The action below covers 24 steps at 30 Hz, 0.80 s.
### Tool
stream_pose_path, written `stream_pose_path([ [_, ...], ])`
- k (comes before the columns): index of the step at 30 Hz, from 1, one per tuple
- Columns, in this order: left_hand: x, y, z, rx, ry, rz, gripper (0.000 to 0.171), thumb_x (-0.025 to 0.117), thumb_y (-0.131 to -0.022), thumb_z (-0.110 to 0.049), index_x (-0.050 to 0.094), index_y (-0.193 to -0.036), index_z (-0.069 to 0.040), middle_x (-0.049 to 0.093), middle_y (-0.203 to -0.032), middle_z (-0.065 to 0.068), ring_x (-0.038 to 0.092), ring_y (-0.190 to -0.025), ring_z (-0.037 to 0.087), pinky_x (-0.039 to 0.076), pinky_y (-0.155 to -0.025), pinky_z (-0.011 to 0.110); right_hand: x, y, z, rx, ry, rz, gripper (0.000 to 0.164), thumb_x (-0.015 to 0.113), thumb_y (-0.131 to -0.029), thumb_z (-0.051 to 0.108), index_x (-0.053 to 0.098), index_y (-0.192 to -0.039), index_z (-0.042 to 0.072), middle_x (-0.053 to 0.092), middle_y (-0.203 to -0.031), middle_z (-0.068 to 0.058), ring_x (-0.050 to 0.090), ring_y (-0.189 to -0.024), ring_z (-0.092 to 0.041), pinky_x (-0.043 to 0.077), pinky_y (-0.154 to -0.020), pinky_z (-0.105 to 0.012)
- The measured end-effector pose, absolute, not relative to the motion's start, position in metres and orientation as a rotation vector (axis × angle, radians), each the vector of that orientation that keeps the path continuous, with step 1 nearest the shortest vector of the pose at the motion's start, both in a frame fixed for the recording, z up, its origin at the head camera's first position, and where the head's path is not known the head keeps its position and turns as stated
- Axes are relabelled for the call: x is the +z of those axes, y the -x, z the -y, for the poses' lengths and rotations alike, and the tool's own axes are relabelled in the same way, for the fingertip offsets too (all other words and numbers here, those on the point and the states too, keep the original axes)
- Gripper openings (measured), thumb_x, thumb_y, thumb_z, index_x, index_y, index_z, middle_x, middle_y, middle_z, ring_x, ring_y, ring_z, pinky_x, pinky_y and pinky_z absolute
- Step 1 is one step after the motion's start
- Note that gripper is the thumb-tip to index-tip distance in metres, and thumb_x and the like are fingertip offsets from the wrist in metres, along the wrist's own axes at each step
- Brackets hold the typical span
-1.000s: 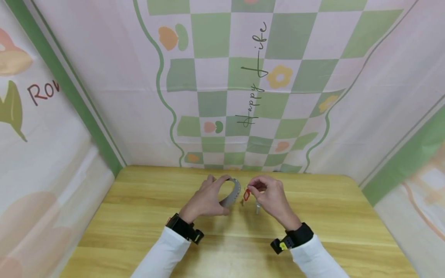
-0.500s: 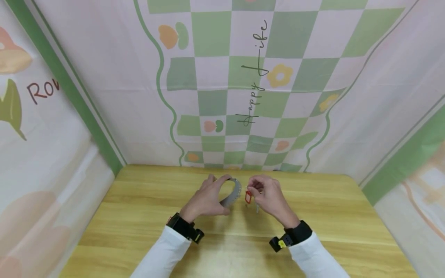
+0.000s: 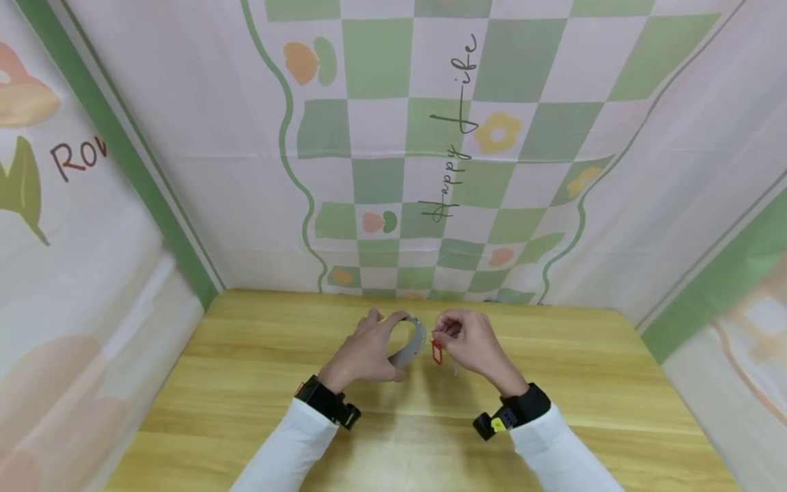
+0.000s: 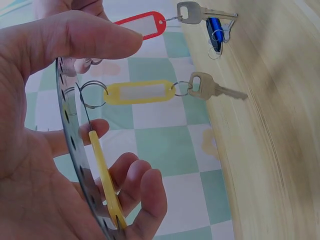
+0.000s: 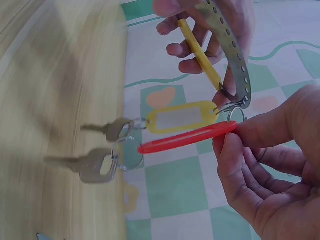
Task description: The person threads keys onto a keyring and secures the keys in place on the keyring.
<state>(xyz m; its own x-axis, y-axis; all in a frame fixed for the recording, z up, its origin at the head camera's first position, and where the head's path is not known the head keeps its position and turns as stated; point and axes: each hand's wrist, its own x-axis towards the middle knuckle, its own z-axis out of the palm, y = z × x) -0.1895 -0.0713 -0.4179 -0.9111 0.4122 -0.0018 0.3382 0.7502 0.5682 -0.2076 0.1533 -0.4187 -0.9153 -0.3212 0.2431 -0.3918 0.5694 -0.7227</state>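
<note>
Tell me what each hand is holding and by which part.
Left hand: curved metal band, exact spot partly hidden. Right hand: red tag, pinched at the end away from its key.

One table [image 3: 203, 389], yellowish wood grain, at 6 o'clock. One cloth backdrop [image 3: 369, 123], green-and-white check, lettered "Happy Life", at 12. One floral side cloth [image 3: 67, 287] at 9. One green-banded side cloth [image 3: 732, 266] at 3. Soft light, pale sheen [image 3: 396, 454] on the table near 6.

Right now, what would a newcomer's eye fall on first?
Probably the red key tag pinched in the right hand, above the wood-grained table. Next, the yellow key tag hanging beside the perforated grey band that the left hand grips. Behind both hands, a green-checked cloth reads "Happy Life".
</note>
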Motion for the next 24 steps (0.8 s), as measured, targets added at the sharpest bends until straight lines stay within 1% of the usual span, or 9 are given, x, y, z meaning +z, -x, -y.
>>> stream_pose_path([
  [7,-0.4173,0.1905,0.0696,0.838,-0.615,-2.828,0.097,0.089,-0.068,-0.025,0.043,-0.154,-0.023,0.048,-0.122,0.014,0.048,-0.099,0.025,0.045,-0.064,0.037,-0.4163,0.2086,-0.1525,1.296,-0.633,2.686,0.01,0.072,-0.086,-0.001,0.073,-0.083,0.008,0.068,-0.075,0.001,0.066,-0.069,-0.012,0.055,-0.061,-0.026],
  [14,-0.4178,0.1912,0.0685,0.819,-0.608,-2.819,0.098,0.087,-0.068,-0.024,0.042,-0.154,-0.024,0.047,-0.125,0.015,0.048,-0.1,0.025,0.045,-0.065,0.037,-0.4154,0.2081,-0.1513,1.291,-0.639,2.681,0.009,0.072,-0.086,-0.003,0.074,-0.083,0.006,0.069,-0.074,0.0,0.065,-0.068,-0.012,0.054,-0.06,-0.026],
  [19,-0.4179,0.1915,0.0681,0.788,-0.611,-2.828,0.1,0.089,-0.065,-0.023,0.043,-0.154,-0.024,0.047,-0.126,0.016,0.048,-0.098,0.025,0.045,-0.063,0.034,-0.4139,0.207,-0.1495,1.276,-0.639,2.711,0.009,0.071,-0.085,-0.003,0.074,-0.083,0.006,0.068,-0.074,0.001,0.065,-0.067,-0.012,0.054,-0.061,-0.027],
  [24,-0.4175,0.1913,0.0683,0.741,-0.609,-2.854,0.102,0.091,-0.064,-0.022,0.043,-0.154,-0.024,0.047,-0.127,0.018,0.048,-0.098,0.026,0.044,-0.06,0.032,-0.4118,0.2069,-0.1465,1.257,-0.652,2.738,0.011,0.071,-0.085,-0.003,0.073,-0.081,0.007,0.067,-0.072,0.001,0.063,-0.065,-0.012,0.053,-0.06,-0.027],
])
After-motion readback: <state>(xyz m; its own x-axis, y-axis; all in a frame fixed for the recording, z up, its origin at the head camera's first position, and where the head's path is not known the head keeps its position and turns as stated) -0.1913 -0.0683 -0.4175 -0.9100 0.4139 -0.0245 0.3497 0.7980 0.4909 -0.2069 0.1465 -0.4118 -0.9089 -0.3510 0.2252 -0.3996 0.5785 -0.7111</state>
